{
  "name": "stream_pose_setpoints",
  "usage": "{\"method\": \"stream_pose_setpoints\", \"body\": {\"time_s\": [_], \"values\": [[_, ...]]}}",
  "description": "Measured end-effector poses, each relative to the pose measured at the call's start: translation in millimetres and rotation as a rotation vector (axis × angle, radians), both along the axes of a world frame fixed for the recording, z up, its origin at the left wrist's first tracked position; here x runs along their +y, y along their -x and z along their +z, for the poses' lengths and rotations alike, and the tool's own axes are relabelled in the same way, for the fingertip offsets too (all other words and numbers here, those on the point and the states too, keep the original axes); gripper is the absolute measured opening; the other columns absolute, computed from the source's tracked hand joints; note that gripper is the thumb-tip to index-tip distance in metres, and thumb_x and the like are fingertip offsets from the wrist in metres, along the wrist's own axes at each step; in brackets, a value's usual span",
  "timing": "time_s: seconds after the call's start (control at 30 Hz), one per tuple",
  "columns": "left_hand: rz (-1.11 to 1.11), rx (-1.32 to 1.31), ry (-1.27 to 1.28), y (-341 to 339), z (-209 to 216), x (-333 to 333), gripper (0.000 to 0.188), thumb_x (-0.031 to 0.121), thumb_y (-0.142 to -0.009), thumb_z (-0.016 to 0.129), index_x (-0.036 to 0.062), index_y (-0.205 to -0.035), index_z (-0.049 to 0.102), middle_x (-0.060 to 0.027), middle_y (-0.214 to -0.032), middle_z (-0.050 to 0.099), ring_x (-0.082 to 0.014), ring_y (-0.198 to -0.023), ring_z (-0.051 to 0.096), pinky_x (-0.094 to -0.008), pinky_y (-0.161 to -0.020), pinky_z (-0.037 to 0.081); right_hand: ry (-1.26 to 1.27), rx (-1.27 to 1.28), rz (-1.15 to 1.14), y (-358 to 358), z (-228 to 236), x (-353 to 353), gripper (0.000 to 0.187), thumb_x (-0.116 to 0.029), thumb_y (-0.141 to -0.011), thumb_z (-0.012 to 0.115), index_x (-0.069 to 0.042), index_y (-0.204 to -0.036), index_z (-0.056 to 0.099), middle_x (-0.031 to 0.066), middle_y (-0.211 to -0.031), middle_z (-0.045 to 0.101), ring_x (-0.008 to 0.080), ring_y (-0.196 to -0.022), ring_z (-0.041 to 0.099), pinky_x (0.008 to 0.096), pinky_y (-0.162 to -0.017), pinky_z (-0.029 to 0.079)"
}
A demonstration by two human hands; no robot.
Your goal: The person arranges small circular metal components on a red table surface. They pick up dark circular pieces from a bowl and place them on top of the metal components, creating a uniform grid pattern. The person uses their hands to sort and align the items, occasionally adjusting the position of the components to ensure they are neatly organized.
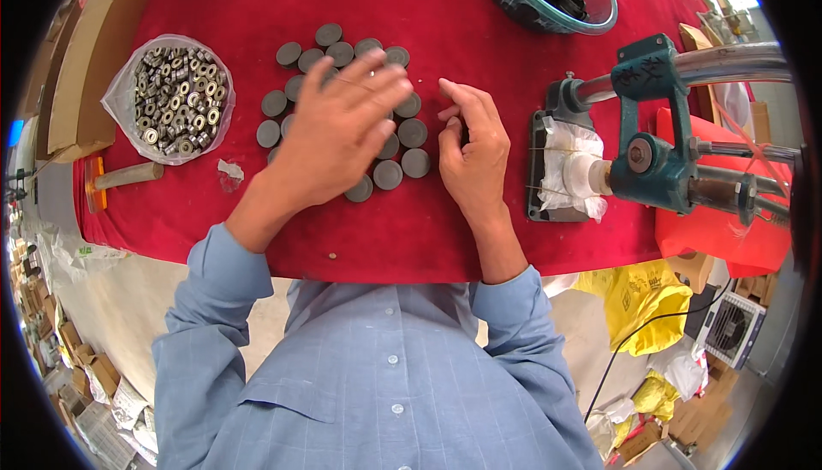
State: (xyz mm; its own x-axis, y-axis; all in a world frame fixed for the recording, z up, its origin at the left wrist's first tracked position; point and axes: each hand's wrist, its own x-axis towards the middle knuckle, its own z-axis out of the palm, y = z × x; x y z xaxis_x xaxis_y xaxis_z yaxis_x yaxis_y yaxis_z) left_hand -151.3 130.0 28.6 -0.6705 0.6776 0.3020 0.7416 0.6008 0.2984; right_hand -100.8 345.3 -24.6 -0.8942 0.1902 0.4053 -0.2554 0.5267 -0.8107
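Observation:
My left hand hovers palm down over a group of dark grey round discs, its fingers stretched out and a little blurred. Several discs lie flat on the red cloth around and beneath it, and the hand hides part of the group. To the right of the discs, my right hand is curled, thumb near the fingers. Something dark shows in its grip, too hidden to name.
A clear bag of metal ball bearings and a wooden-handled hammer lie at left. A teal bowl of black parts stands far right. At right is a green hand press, with a red bag behind it.

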Motion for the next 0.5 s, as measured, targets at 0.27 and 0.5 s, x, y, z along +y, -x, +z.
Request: {"method": "stream_pose_setpoints", "body": {"time_s": [0.27,0.5], "values": [[0.487,-0.145,-0.134,-81.1,1.8,-80.5,0.065,0.021,-0.098,0.078,0.0025,-0.156,0.056,-0.0213,-0.164,0.049,-0.0405,-0.151,0.046,-0.0500,-0.125,0.038,-0.108,-0.028,0.134,-29.9,31.3,10.1,0.043,-0.002,-0.082,0.085,-0.005,-0.124,0.075,0.0149,-0.115,0.069,0.0294,-0.090,0.069,0.0405,-0.079,0.057],[0.504,-0.181,-0.159,-130.6,-16.6,-69.3,0.065,0.017,-0.097,0.080,-0.0006,-0.155,0.056,-0.0215,-0.158,0.050,-0.0387,-0.146,0.047,-0.0484,-0.121,0.041,-0.500,0.060,0.211,-71.9,22.8,-27.7,0.042,-0.006,-0.083,0.080,-0.010,-0.125,0.078,0.0048,-0.129,0.067,0.0266,-0.115,0.063,0.0453,-0.100,0.045]]}}
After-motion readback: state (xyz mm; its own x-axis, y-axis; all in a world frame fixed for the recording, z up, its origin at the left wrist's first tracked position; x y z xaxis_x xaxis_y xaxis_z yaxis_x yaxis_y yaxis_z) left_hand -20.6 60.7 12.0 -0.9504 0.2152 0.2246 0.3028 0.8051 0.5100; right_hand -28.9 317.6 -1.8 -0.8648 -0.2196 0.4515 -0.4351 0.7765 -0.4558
